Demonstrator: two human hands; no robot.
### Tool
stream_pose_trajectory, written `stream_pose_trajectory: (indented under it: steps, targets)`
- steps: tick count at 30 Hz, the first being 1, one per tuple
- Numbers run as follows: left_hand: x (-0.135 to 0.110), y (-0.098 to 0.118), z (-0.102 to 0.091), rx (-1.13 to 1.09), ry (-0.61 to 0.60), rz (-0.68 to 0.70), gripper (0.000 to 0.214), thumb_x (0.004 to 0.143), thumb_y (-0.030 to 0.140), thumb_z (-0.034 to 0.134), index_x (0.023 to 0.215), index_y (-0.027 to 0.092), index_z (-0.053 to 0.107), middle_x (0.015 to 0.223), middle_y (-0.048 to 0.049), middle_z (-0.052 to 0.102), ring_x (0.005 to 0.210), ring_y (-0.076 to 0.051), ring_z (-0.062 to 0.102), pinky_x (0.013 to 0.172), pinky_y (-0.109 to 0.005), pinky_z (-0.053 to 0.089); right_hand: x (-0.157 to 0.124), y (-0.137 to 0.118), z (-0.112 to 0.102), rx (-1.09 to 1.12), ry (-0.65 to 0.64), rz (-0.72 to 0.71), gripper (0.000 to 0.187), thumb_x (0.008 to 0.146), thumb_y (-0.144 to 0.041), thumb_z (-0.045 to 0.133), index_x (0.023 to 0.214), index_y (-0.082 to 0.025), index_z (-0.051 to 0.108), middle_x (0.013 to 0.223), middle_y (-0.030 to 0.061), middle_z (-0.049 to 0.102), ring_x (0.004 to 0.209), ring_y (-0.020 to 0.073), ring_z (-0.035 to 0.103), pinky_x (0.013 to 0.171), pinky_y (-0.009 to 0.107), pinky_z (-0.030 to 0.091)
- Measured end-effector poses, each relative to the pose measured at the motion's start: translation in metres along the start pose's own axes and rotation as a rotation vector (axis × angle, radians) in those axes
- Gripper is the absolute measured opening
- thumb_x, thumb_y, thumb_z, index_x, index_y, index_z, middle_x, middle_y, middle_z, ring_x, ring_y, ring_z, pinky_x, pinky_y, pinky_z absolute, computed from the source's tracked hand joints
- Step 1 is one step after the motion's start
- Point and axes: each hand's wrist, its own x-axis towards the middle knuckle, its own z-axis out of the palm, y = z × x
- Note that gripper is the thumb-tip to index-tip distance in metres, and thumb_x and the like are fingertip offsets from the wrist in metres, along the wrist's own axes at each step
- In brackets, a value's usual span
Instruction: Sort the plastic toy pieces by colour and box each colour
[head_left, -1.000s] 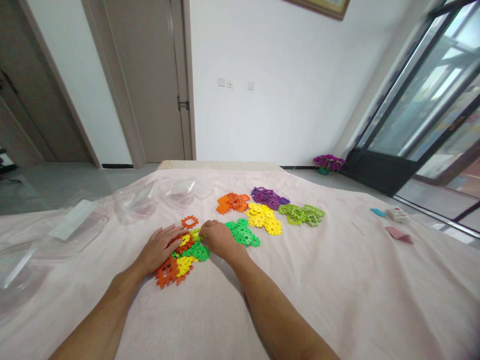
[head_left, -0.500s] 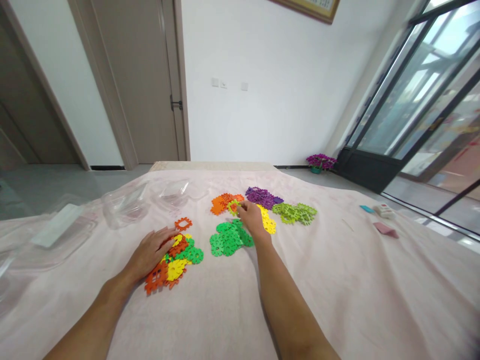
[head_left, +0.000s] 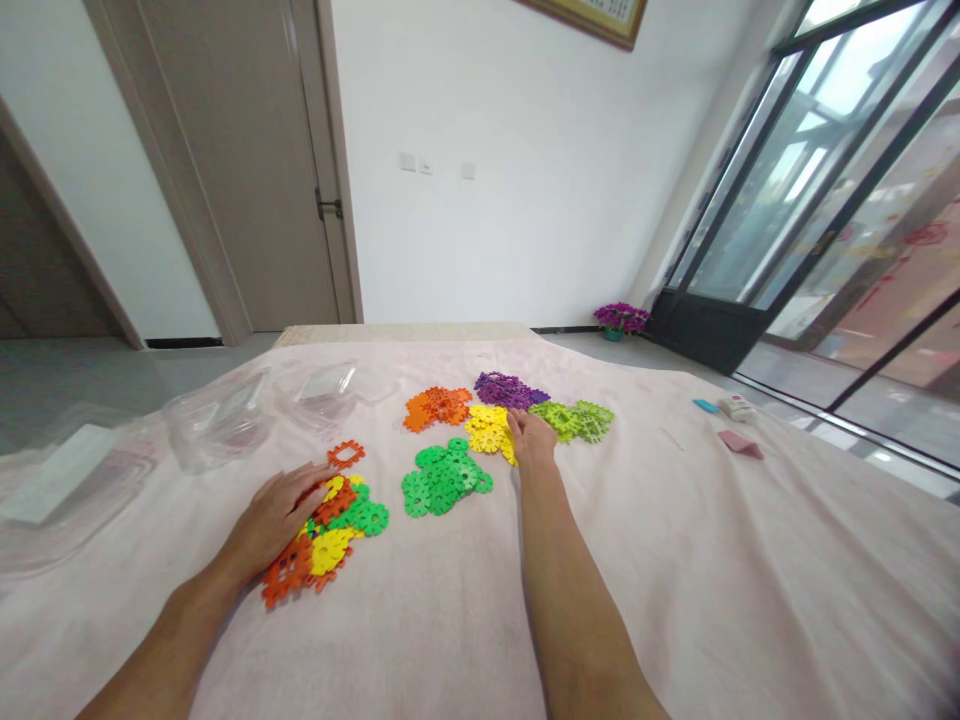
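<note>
My left hand (head_left: 277, 515) lies flat with its fingers stretched over a mixed pile of interlocking plastic pieces, among them a yellow piece (head_left: 330, 552), a green piece (head_left: 370, 518) and a red-orange piece (head_left: 289, 572). One red-orange square frame piece (head_left: 346, 454) sits just beyond those fingertips. My right hand (head_left: 535, 438) has its fingers drawn together between the yellow pile (head_left: 489, 430) and the lime-green pile (head_left: 589, 421); what they hold, if anything, is hidden. Nearby are a green pile (head_left: 442, 480), an orange pile (head_left: 436, 407) and a purple pile (head_left: 504, 390).
Clear plastic containers (head_left: 217, 420) stand on the left of the pink cloth (head_left: 442, 620). At the right lie a blue item (head_left: 706, 406), a small white box (head_left: 736, 408) and a pink scrap (head_left: 741, 445).
My right hand has moved right, from the orange pile to beside the lime-green one. The yellow-green piece it held is out of sight. My left hand stays on the mixed pile; the view has shifted.
</note>
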Motion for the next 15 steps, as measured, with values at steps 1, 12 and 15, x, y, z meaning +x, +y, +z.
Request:
stream_pose_trajectory:
  steps: [1, 12, 15]
  targets:
    - [0.0, -0.001, 0.0, -0.002, -0.001, 0.003, 0.049, 0.097, 0.056, 0.039, 0.127, 0.031, 0.068, 0.14, -0.0016, 0.063, 0.136, -0.025, 0.051, 0.116, -0.045, 0.035, -0.005, 0.0, 0.008, 0.004, -0.013, 0.047, 0.018, 0.072, -0.02, 0.066, 0.084, -0.022, 0.052, 0.073, -0.0013, 0.064, 0.07, 0.015, 0.067, 0.07, 0.033, 0.062]
    - [-0.001, 0.006, -0.002, -0.063, 0.007, -0.048, 0.049, 0.098, 0.055, 0.04, 0.131, 0.029, 0.065, 0.143, -0.0037, 0.061, 0.135, -0.025, 0.051, 0.118, -0.048, 0.031, -0.122, 0.005, 0.094, -0.772, -1.011, -0.305, 0.029, 0.083, -0.01, 0.059, 0.105, -0.019, 0.075, 0.103, 0.0054, 0.075, 0.096, 0.0185, 0.067, 0.092, 0.032, 0.05]
    - [0.0, 0.004, -0.001, -0.087, 0.014, -0.03, 0.049, 0.098, 0.054, 0.04, 0.128, 0.026, 0.066, 0.142, -0.0054, 0.062, 0.133, -0.025, 0.052, 0.116, -0.046, 0.034, -0.149, 0.009, 0.101, -0.872, -1.171, -0.464, 0.032, 0.087, -0.013, 0.061, 0.116, -0.019, 0.072, 0.117, 0.0075, 0.073, 0.108, 0.0198, 0.064, 0.099, 0.032, 0.045]
